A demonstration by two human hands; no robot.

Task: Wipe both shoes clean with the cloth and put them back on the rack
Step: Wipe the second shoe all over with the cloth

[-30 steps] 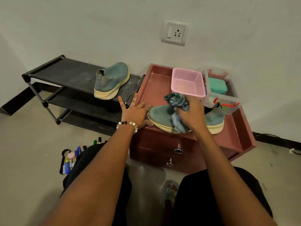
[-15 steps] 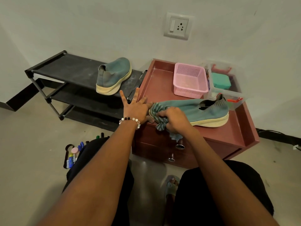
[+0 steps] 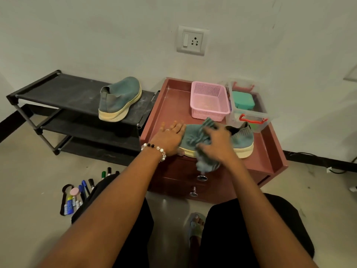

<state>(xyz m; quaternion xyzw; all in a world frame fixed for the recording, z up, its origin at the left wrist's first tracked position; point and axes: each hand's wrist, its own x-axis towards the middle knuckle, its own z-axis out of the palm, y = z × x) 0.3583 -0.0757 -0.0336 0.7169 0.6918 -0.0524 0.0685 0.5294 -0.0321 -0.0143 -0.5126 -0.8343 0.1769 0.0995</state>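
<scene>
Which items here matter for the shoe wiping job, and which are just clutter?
In play:
- shoe on the cabinet, steadied by the left hand
- cloth, gripped by the right hand
- second shoe on the rack
- rack

Clutter:
- pink basket
- clear box
- pens on the floor
- wall socket

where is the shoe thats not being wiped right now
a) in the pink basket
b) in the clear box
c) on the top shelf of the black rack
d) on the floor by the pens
c: the second teal shoe stands on the black rack's top shelf, while the right hand rubs the cloth on the other.
</scene>
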